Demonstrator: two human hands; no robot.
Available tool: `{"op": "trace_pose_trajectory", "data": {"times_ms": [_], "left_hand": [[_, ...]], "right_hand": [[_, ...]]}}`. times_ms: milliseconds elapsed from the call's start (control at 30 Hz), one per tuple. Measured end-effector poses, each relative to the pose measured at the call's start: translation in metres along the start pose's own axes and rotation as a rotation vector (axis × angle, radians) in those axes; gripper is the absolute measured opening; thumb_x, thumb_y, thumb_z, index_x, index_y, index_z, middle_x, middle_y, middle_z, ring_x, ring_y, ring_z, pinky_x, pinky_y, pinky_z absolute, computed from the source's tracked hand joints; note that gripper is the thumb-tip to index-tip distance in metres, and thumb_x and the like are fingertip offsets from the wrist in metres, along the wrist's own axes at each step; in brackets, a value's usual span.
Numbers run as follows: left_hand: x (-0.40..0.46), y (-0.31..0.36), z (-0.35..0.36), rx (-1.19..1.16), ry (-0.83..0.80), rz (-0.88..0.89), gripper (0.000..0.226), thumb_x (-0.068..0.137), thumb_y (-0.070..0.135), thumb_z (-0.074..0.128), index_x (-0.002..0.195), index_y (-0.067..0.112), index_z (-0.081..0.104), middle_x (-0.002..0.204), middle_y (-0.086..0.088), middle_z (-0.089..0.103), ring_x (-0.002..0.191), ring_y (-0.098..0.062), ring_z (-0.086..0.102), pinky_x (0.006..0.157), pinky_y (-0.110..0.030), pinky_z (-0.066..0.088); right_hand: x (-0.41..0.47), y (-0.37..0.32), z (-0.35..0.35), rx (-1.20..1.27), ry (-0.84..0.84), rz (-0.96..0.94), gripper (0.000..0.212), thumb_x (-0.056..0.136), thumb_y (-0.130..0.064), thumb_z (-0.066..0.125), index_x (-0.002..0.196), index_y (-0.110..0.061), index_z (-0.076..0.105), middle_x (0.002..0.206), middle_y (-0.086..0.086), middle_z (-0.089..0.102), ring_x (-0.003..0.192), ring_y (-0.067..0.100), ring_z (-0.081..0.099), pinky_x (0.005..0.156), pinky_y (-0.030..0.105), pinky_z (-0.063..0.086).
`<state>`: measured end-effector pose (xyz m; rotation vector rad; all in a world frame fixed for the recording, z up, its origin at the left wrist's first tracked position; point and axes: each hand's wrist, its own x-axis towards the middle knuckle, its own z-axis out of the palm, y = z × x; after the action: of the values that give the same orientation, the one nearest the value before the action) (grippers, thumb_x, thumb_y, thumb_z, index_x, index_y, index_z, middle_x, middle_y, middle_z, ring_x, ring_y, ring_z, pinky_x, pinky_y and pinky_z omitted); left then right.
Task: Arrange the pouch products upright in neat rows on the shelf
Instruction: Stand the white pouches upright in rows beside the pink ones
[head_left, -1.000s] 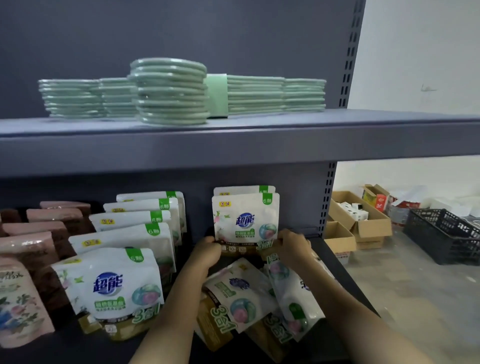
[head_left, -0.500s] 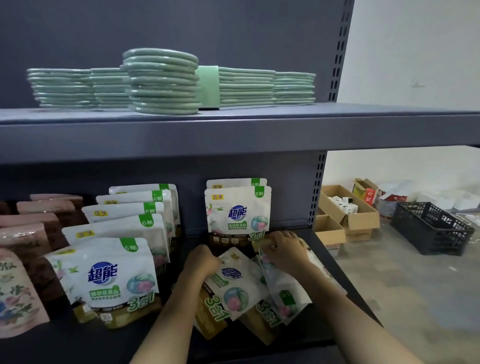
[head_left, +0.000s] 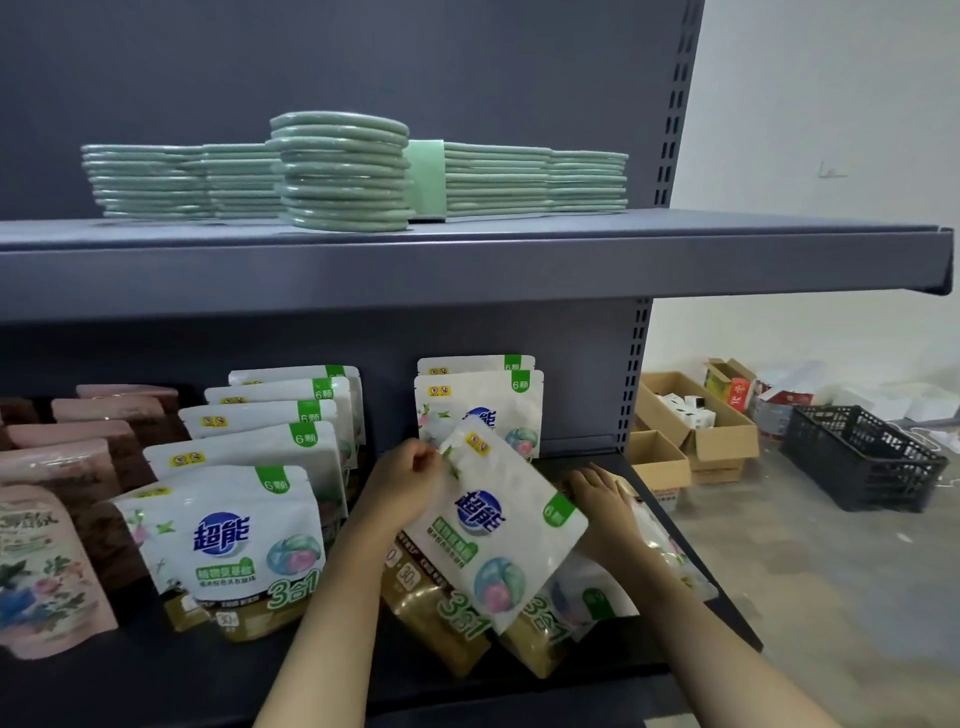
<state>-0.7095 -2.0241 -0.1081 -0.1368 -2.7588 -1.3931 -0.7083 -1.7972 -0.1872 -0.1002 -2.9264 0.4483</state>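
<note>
My left hand (head_left: 402, 480) pinches the top corner of a white-and-gold pouch (head_left: 493, 525), lifted and tilted over a loose pile of the same pouches (head_left: 540, 629) on the lower shelf (head_left: 467, 696). My right hand (head_left: 605, 506) lies behind that pouch's right edge, resting on a flat pouch (head_left: 660, 540) in the pile; its fingertips are partly hidden. Two pouches (head_left: 478, 400) stand upright at the back of the shelf behind my hands. A neat row of several upright pouches (head_left: 234, 525) runs front to back on the left.
Pink pouches (head_left: 47, 566) stand in rows at the far left. Stacked green packs (head_left: 343, 171) lie on the upper shelf (head_left: 467, 260). On the floor to the right are open cardboard boxes (head_left: 696, 431) and a black plastic crate (head_left: 857, 457).
My left hand has picked one pouch out of the pile and raised it, tilted. My right hand has slid right and down onto the flat pouches.
</note>
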Motion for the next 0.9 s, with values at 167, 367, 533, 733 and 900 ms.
{"op": "trace_pose_trajectory", "data": {"times_ms": [167,367,533,733,900], "left_hand": [[-0.009,0.016,-0.011,-0.224,0.172,0.014,0.025,0.095,0.028,0.043,0.112,0.015,0.057,0.103,0.002,0.055,0.085,-0.011,0.050,0.063,-0.022,0.040],[-0.006,0.028,-0.006,-0.443,0.308,-0.041,0.023,0.094,0.028,0.045,0.106,0.014,0.058,0.102,-0.002,0.057,0.087,-0.016,0.051,0.074,-0.027,0.040],[-0.003,0.032,-0.002,-0.586,0.409,-0.076,0.018,0.093,0.025,0.048,0.100,0.013,0.059,0.106,-0.012,0.064,0.086,-0.028,0.058,0.074,-0.036,0.047],[-0.001,0.030,-0.004,-0.716,0.422,-0.046,0.013,0.092,0.020,0.051,0.097,0.012,0.059,0.097,-0.008,0.061,0.080,-0.021,0.051,0.056,-0.026,0.041],[0.000,0.026,-0.004,-0.723,0.378,-0.039,0.017,0.092,0.022,0.051,0.101,0.010,0.059,0.083,0.005,0.056,0.068,-0.007,0.049,0.047,-0.022,0.041]], "right_hand": [[0.003,0.006,0.015,0.004,0.000,0.004,0.063,0.084,-0.054,0.044,0.141,-0.028,0.039,0.151,-0.005,0.035,0.145,0.021,0.017,0.117,0.039,0.019],[-0.006,-0.014,-0.006,0.351,0.272,-0.119,0.055,0.087,-0.042,0.026,0.126,-0.018,0.057,0.135,0.010,0.056,0.135,0.024,0.038,0.108,0.045,0.037],[-0.027,-0.050,-0.045,1.532,-0.099,-0.048,0.068,0.089,-0.059,0.039,0.131,-0.006,0.048,0.127,0.018,0.060,0.119,0.034,0.056,0.101,0.045,0.044],[-0.030,-0.054,-0.040,1.608,-0.342,-0.145,0.048,0.080,0.000,0.066,0.125,-0.010,0.050,0.118,0.014,0.067,0.109,0.033,0.064,0.092,0.049,0.051],[-0.022,-0.055,-0.037,1.468,-0.193,-0.081,0.033,0.080,0.009,0.063,0.107,-0.009,0.055,0.092,0.006,0.074,0.078,0.018,0.072,0.058,0.025,0.055]]}}
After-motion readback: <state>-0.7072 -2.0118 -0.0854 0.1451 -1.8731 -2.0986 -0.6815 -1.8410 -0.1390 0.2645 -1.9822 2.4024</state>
